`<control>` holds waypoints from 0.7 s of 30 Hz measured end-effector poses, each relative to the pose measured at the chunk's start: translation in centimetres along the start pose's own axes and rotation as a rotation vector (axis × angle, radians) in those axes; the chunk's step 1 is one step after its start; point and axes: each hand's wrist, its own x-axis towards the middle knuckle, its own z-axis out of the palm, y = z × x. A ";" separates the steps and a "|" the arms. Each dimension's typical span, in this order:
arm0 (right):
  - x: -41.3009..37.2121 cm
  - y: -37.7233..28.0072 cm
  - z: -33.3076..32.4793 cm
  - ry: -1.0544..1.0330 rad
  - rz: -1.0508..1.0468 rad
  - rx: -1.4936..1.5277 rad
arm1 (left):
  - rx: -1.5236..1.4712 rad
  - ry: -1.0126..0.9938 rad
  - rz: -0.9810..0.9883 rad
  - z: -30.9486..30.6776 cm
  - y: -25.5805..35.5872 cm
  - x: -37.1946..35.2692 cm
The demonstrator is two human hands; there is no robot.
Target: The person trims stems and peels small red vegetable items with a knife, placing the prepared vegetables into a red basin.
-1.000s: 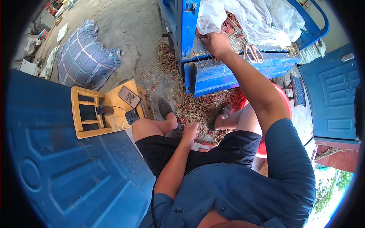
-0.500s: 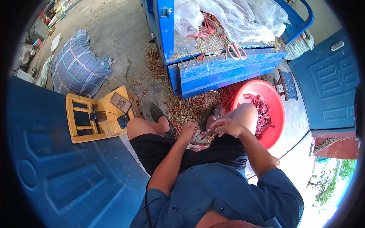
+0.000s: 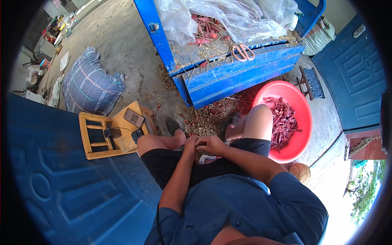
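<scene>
My left hand (image 3: 190, 145) and my right hand (image 3: 211, 145) meet between my knees, just above my lap. Both have their fingers curled in and pressed together. Whatever is pinched between them is too small and too covered to make out. Under the hands a whitish, reddish-spotted piece (image 3: 207, 159) shows on the dark shorts. Right of my knee stands a red plastic basin (image 3: 301, 141), holding a heap of dark red, shrivelled pods that look like dried chillies (image 3: 284, 122).
Ahead is a blue cart bed (image 3: 245, 75) with plastic sheeting (image 3: 241, 20), red pods and pink-handled scissors (image 3: 243, 53). Stalks and red scraps (image 3: 208, 118) litter the ground. At left, a wooden chair (image 3: 122, 122) carries a phone (image 3: 134, 117); beyond it sits a plaid bundle (image 3: 93, 83).
My right hand has moved left and now touches my left hand; before, the two were apart. The left hand has shifted slightly left. The camera view has turned a little.
</scene>
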 end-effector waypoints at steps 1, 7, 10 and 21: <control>0.0 -0.2 0.3 0.076 -0.021 -0.096 | 0.004 -0.002 0.002 -0.1 -0.2 0.1; 0.7 2.0 1.0 0.406 -0.073 -0.440 | -0.062 -0.002 -0.146 0.2 -3.5 2.3; 0.7 2.5 1.0 0.497 -0.002 -0.403 | -0.094 -0.134 -0.192 0.4 -4.1 3.5; 1.3 5.1 0.0 0.569 0.146 -0.263 | 0.048 -0.166 -0.256 1.0 -1.8 0.7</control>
